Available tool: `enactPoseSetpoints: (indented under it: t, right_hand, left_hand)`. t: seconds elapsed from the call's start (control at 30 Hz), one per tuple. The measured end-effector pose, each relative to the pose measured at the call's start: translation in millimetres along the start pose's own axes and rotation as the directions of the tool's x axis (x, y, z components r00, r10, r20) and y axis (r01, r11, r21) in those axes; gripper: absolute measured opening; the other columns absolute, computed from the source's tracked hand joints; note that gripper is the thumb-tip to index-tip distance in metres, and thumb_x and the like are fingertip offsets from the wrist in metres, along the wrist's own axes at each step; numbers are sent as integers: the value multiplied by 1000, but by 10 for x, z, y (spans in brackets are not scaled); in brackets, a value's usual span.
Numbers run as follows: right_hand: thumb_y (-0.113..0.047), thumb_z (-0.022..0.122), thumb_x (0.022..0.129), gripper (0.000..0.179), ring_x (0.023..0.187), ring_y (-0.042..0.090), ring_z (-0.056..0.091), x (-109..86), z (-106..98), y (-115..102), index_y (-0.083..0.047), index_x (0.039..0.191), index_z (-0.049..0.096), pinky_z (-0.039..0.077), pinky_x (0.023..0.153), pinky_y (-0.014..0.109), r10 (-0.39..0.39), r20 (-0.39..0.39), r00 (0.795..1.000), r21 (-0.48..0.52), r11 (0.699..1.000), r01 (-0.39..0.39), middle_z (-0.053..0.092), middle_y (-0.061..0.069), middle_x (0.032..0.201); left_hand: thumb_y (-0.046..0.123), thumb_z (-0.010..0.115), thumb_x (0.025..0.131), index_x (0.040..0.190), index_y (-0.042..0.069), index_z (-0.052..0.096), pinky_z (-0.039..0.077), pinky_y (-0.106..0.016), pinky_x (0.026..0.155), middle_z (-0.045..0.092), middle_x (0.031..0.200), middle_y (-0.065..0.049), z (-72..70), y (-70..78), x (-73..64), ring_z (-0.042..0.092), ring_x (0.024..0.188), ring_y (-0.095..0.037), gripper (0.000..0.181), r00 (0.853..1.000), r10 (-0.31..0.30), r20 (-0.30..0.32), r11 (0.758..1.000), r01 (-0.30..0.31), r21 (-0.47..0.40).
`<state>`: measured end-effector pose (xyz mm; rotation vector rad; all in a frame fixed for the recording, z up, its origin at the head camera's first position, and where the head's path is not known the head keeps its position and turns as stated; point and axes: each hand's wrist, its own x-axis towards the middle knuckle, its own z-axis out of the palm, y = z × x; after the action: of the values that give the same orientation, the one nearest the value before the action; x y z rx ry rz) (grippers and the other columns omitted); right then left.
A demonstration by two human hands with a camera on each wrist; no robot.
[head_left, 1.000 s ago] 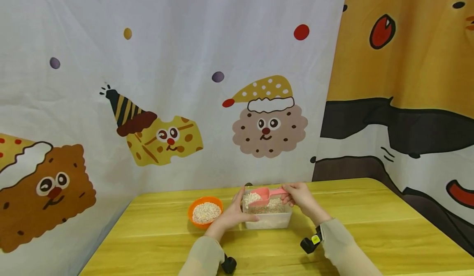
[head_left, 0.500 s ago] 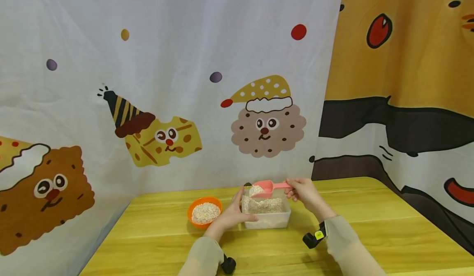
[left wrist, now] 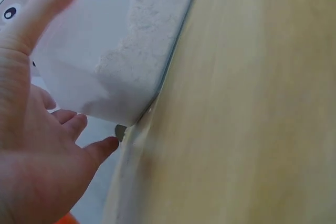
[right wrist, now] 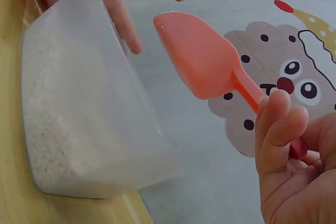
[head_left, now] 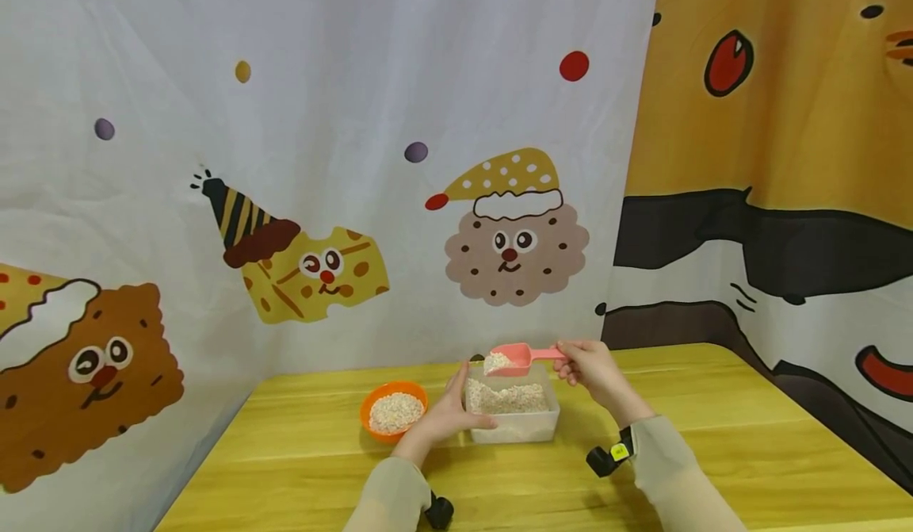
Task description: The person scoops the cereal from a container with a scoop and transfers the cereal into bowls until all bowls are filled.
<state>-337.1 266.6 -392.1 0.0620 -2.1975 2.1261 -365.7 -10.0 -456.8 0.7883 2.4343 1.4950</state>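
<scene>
A pink scoop (head_left: 521, 359) carries pale flakes, like oats, above a translucent plastic container (head_left: 517, 429). My right hand (head_left: 594, 369) pinches the scoop's handle between thumb and fingers; the right wrist view shows the underside of the scoop (right wrist: 202, 59), apart from the container (right wrist: 100, 93). More flakes (head_left: 512, 399) lie heaped in the container, lower in the middle. My left hand (head_left: 449, 415) holds the container's left end, thumb along the front wall and fingers at the side. Left of that hand stands an orange bowl (head_left: 383, 437) filled with similar flakes (head_left: 396, 411).
Everything stands on a yellow wood-grain table (head_left: 299, 468). Behind it hangs a cartoon-printed curtain (head_left: 342, 120). A small dark object (head_left: 477, 357) shows behind the container. A black wrist camera (head_left: 606, 459) is strapped at the right wrist.
My right hand has raised the loaded scoop out of the container and moved slightly right; the scoop is now more level. The left hand stays on the container.
</scene>
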Motion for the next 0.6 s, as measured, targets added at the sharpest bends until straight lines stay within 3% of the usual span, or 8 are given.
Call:
enactPoseSetpoints:
  t: [0.27,0.4,0.6]
  right_hand:
    - [-17,45,104,35,54,7,54,-16,-26,-14,15,110,58,44,48,17,-13,3,1000,-5,1000,13,61,4,67]
    - [-16,44,105,35,54,7,54,-13,-23,-9,15,111,58,44,48,18,-13,4,1000,-4,1000,13,61,4,67]
    - [-15,44,105,34,54,7,54,-7,-19,15,14,111,58,44,48,17,-13,11,1000,0,1000,13,61,4,67]
  left_hand:
    - [41,74,84,156,21,-9,15,-63,110,-7,161,-12,-168,283,-3,0,145,-37,112,999,34,18,999,-34,-14]
    - [44,72,86,156,27,-10,17,-62,110,-5,162,-4,-336,417,-33,7,145,-39,108,999,53,6,998,-53,-19]
    - [39,71,88,156,28,-8,21,-62,108,-2,162,1,-634,409,-159,14,141,-47,105,997,74,-33,997,-75,-6]
